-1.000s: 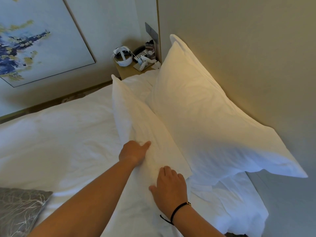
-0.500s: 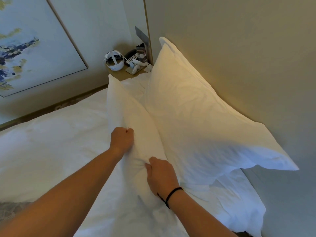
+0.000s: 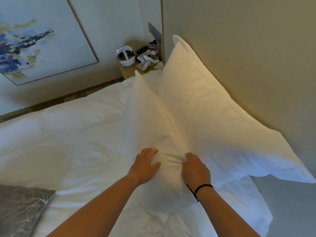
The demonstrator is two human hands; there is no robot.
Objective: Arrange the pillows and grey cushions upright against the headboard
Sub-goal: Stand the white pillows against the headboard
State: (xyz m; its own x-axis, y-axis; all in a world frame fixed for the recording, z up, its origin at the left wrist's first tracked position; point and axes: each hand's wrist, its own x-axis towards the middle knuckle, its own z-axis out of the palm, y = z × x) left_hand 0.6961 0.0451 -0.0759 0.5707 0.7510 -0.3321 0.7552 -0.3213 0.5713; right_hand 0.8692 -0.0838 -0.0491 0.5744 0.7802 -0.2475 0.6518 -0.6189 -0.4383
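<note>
Compared with half a second ago, both hands lower and nearer on the front pillow (image 3: 153,120), no longer bunched into fists on its upper edge. Left hand (image 3: 145,165) now spread, fingers loosely open and pressed flat on the near end of this pillow; a thin ring visible on one finger. Right hand (image 3: 195,170) curled over the same end from the other side, fingers half bent and pinching the white fabric into small folds between the two hands. A black cord around the right wrist. Grey cushion (image 3: 22,207) back in view at the lower left corner, lying flat on the white duvet (image 3: 59,142), well apart from the hands.

Front pillow white, soft, a little creased, standing on its long edge. Long axis running away from the camera toward the bedside table (image 3: 130,70), far corner pointing up just before it. Leaning against the back pillow (image 3: 213,108), touching along most of its length.

Back pillow bigger, also white, upright against the beige headboard (image 3: 248,57), long axis parallel to the headboard, near corner hanging out past the bed edge.
</note>
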